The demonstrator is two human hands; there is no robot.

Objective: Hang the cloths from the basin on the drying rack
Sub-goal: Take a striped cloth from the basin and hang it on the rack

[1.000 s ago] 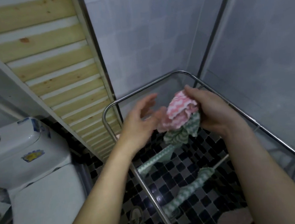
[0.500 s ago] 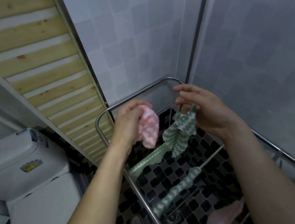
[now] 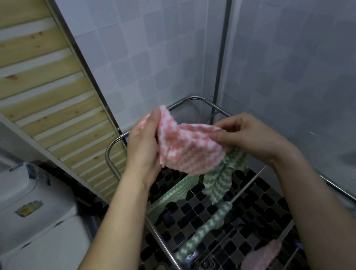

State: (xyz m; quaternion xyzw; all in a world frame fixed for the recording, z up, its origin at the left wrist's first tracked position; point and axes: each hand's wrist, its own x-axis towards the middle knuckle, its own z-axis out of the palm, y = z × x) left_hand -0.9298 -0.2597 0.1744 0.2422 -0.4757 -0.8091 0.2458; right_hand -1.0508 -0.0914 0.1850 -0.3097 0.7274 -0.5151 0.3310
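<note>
A pink and white cloth (image 3: 187, 149) is stretched between my two hands above the far end of the metal drying rack (image 3: 193, 99). My left hand (image 3: 145, 147) grips its left corner. My right hand (image 3: 246, 136) pinches its right edge, and a green and white cloth (image 3: 224, 178) hangs down from under that hand. Two green and white cloths are draped on rack bars below, one (image 3: 175, 195) just under my hands and one (image 3: 203, 229) nearer. A pale pink cloth (image 3: 262, 260) lies on a bar at the bottom. The basin is out of sight.
A white toilet (image 3: 20, 217) stands at the left. A slatted wooden panel (image 3: 41, 88) leans against the wall behind it. Tiled walls close in at the back and right, with a glass panel (image 3: 314, 97) at the right. The floor (image 3: 208, 253) is dark mosaic tile with a drain.
My left hand took the pink cloth away from the bundle, then both hands spread it open between them. The green cloth stayed hanging from my right hand.
</note>
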